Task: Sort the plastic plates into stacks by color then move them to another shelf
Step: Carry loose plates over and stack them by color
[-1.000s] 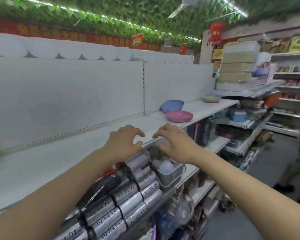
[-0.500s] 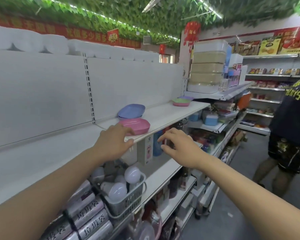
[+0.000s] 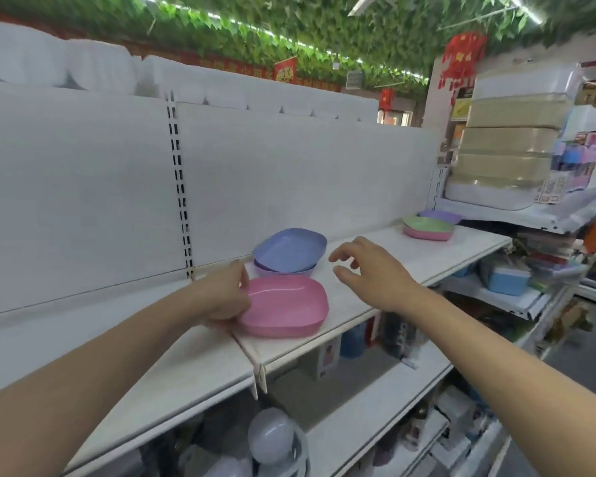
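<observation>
Pink plate (image 3: 284, 306) sits at the front edge of the white shelf (image 3: 375, 301), just right of the shelf joint. Our left hand (image 3: 221, 297) is on its left rim, fingers curled at the edge; looks like a grip, but the underside is hidden. Right hand (image 3: 369, 270) hangs just beside it, fingers loosely spread, holding nothing.

Blue-purple stack (image 3: 288, 251) is just behind the pink one, top plate tilted. A mixed pile (image 3: 429, 227) of green on pink, with purple behind, sits farther right along the shelf.

Handling, our read: thin moulded plastic, so light, fairly stiff, slick and not fragile. Take it by opposite rims, thumb over the lip and fingers under. Nested plates may stick together or slide, so lift level.
</observation>
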{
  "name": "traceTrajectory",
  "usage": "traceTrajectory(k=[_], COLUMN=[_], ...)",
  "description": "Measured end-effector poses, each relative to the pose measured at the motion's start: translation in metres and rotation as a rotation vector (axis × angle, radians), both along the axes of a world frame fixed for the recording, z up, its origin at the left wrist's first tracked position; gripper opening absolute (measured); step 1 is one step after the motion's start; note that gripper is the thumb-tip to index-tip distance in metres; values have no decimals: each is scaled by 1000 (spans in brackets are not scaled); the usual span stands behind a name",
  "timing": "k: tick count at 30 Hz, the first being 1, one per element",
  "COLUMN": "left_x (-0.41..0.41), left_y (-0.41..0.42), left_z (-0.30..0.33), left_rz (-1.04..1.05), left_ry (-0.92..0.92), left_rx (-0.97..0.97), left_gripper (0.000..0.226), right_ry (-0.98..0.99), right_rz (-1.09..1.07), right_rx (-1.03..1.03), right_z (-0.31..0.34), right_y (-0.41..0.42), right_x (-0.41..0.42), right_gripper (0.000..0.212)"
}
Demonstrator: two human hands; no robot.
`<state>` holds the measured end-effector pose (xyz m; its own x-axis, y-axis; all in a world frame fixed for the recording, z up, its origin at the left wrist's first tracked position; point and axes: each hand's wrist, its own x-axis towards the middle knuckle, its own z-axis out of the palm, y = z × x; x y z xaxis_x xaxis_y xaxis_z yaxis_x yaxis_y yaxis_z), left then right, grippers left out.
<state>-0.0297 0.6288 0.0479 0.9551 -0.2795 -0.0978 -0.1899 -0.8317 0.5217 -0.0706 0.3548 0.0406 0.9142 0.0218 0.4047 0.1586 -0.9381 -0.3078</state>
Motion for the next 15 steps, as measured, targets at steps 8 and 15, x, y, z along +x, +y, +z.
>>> traceTrajectory(k=[8,15], left_x=[14,-17], left_y=[-12,-41], left_z=[3,8], left_rz=[125,319], left_ry=[-15,-7], left_rx=[-205,-337], left_gripper=[38,35], right_ry=[135,301], right_rz=[88,235], right_rx=[159,512], right_z=[-9,-3], right_y=[-24,-36], right_x=[109,153], right_gripper=[27,6])
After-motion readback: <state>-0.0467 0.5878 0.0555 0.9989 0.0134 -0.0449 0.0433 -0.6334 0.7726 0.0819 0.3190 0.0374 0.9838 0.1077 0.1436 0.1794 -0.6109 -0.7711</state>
